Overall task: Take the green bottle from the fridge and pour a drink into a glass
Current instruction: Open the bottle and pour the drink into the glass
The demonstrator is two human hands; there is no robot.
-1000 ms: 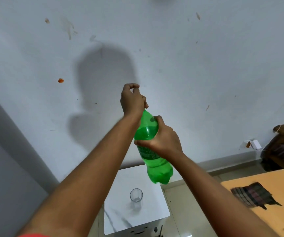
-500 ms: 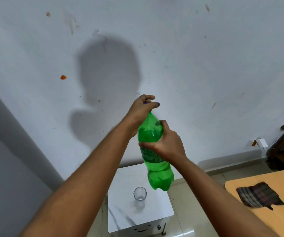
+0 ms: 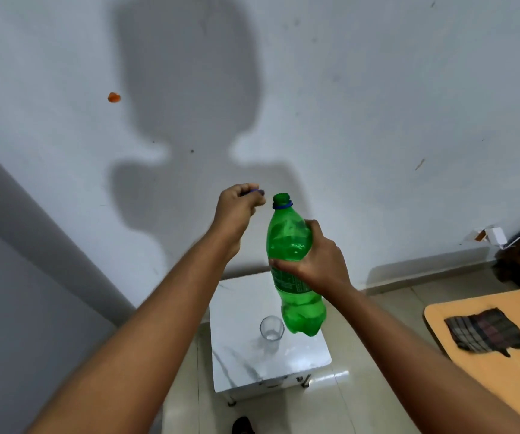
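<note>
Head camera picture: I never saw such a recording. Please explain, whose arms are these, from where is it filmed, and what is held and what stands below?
There is no machine here. A camera worn on a person's head looks forward and down, so the two arms are that person's own. The right hand grips a green bottle, whose mouth is open. The left hand is closed on a small blue thing, probably the cap. Below, an empty-looking glass stands on a small white table.

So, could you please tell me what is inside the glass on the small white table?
The glass looks empty; nothing shows through its clear wall. The green bottle is open but nothing is poured yet.
</note>
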